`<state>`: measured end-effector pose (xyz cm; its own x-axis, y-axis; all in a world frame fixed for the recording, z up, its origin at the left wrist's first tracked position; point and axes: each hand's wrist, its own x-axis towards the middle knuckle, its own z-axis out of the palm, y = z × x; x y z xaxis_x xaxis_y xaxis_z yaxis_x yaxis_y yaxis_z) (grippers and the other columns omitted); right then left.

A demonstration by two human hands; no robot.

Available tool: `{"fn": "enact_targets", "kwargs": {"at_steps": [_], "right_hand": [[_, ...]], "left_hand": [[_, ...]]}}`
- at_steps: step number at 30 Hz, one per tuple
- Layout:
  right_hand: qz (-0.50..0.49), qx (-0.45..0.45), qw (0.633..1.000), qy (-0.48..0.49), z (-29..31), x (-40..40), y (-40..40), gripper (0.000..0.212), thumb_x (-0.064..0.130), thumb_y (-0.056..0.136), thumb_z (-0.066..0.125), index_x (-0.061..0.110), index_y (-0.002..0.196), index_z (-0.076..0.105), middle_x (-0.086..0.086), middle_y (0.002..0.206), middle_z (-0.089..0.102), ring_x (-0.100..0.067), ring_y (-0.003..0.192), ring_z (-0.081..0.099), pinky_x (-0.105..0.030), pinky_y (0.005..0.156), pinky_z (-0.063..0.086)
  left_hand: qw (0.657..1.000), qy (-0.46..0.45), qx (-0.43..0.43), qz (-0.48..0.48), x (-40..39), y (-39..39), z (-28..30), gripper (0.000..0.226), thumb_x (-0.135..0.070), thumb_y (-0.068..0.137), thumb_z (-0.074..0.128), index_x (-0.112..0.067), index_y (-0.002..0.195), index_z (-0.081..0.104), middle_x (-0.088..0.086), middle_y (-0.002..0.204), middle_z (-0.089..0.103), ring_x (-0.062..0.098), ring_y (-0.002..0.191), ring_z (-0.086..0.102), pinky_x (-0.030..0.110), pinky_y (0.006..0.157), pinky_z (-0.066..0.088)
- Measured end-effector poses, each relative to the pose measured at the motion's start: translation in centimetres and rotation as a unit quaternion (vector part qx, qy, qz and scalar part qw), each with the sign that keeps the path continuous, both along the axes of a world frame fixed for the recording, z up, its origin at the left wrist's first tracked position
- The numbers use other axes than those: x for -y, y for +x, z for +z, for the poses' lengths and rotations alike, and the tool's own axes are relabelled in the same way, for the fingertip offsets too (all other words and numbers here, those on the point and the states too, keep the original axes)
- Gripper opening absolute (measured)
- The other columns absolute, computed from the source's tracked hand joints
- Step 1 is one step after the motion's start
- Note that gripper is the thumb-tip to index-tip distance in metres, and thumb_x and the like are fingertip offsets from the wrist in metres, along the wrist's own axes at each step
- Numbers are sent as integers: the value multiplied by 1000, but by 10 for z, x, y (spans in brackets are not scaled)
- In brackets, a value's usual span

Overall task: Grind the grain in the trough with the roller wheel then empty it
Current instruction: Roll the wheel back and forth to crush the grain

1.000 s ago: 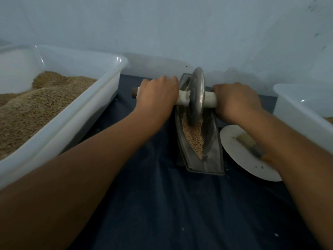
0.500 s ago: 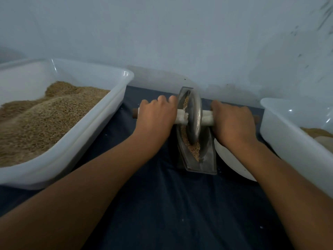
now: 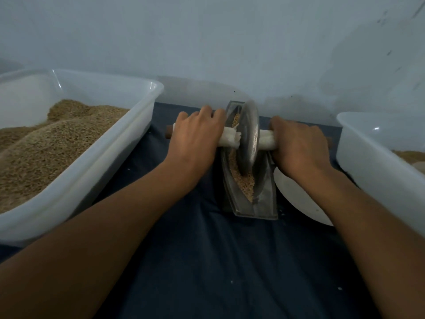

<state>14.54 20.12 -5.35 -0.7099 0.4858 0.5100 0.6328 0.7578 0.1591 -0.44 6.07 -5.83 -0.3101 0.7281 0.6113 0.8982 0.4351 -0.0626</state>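
a dark blue cloth covers the surface (image 3: 207, 261) below a pale wall (image 3: 207, 42). between each hand's grip, left hand (image 3: 195, 139) and right hand (image 3: 299, 148) clasping its white handle, the grey roller wheel (image 3: 249, 134) stands in the grain-filled trough (image 3: 264, 203).

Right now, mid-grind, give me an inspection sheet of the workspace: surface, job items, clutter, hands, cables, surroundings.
Surface: dark blue cloth, a few pale specks on it.
Job's things: metal trough holds grain; roller wheel stands upright in it, on a white-wrapped axle.
Clutter: white plate right of the trough, partly under the right forearm.
Hands: left hand and right hand each grip one end of the axle.
Cables: nothing seen.
Surroundings: large white tub of grain on the left; second white tub on the right, contents barely visible; pale wall behind.
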Motion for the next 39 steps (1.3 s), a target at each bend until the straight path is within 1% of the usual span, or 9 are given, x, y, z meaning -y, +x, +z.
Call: {"fn": "enact_targets", "kwargs": {"at_steps": [5,9,13,22,27,29,31,33,39], "right_hand": [[-2,-25,998,50,8,-4,3,20,6,81,67,15,93,55,-7,84,61,-33,71,56,-35,63,23],[10,-63,996,58,15,-3,5,20,3,77,65,13,91,55,-8,79,59,-25,63,41,-36,67,22],[3,-64,995,70,23,-6,5,24,0,75,62,15,91,55,-10,81,60,-33,68,52,-37,68,24],[13,-17,1000,-14,5,-5,3,21,18,82,70,18,98,57,-8,89,64,-33,77,58,-32,58,24],[-25,14,996,-83,4,-5,0,25,25,78,72,26,96,54,-5,85,60,-24,70,41,-30,53,25],[-34,23,993,-110,7,-7,0,25,28,77,72,29,95,55,1,81,56,-23,70,42,-27,49,22],[-32,24,991,-127,8,-9,0,28,29,77,72,31,101,59,0,87,61,-22,72,43,-28,52,27],[-26,17,991,-131,9,-8,-1,31,27,77,72,31,104,60,0,87,60,-21,72,42,-30,56,30],[-34,33,995,-92,7,-2,-1,22,27,79,70,28,95,55,3,73,43,-24,68,40,-29,49,21]], "left_hand": [[999,35,9,-36,1,1,2,31,-5,79,66,-14,102,47,7,100,54,27,85,56,35,77,34],[996,62,3,-58,2,1,8,31,-4,78,67,-13,102,50,8,100,55,28,84,55,39,80,38],[995,75,0,-61,2,-1,12,30,-5,79,67,-14,102,50,7,100,54,26,84,54,39,79,39],[999,2,11,-43,-1,-4,7,35,-6,78,67,-15,107,50,7,104,56,28,88,58,34,77,32],[999,-27,20,-24,3,-5,13,34,-12,77,70,-17,105,51,5,104,57,28,86,59,33,73,30],[999,-24,16,-15,5,-1,16,31,-12,76,69,-19,102,52,3,101,57,26,81,57,34,69,30],[1000,-14,5,-8,7,0,21,30,-10,75,68,-20,100,53,2,98,58,24,74,52,35,65,28],[1000,-4,-5,-5,7,0,24,31,-9,74,68,-20,100,54,2,98,59,24,73,51,35,65,27],[999,-40,17,-12,5,-6,12,34,-14,77,70,-19,106,52,4,104,58,27,88,59,34,74,33]]}}
